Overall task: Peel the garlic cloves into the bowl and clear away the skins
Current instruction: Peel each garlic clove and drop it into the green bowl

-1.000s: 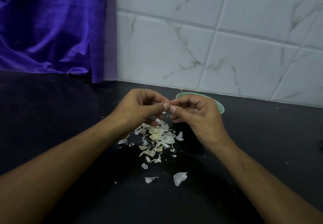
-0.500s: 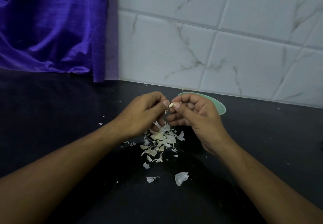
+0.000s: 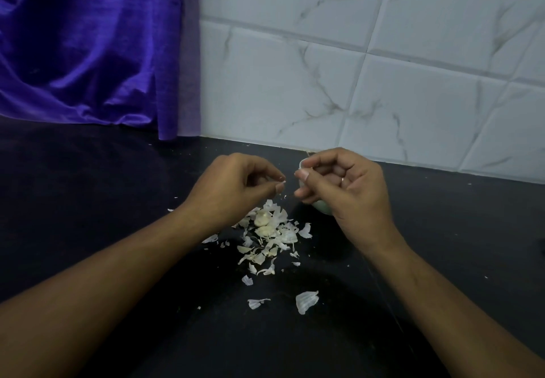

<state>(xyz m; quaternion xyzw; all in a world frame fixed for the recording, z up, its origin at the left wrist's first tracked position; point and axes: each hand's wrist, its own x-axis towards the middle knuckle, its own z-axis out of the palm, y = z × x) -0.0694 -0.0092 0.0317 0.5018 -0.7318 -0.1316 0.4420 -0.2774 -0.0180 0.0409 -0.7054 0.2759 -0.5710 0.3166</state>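
Note:
My left hand [image 3: 236, 190] pinches a tiny white scrap of skin [image 3: 283, 182] between thumb and forefinger, above a pile of garlic skins [image 3: 274, 239] on the black counter. Two unpeeled cloves [image 3: 262, 219] lie in that pile. My right hand [image 3: 346, 192] hovers a little to the right, fingers curled tightly; the clove it holds is hidden inside them. Under this hand sits the pale green bowl [image 3: 322, 207], of which only a bit of rim and side shows. Its contents are out of sight. A small gap separates the two hands.
Larger loose skins [image 3: 306, 301] lie nearer to me on the black counter [image 3: 118, 215]. A purple cloth [image 3: 88, 53] hangs at the back left, and a white marbled tile wall [image 3: 368, 77] rises right behind the bowl.
The hands, joined on a clove before, have parted. My left hand has come away to the left with a bit of skin, and my right hand has moved over the bowl.

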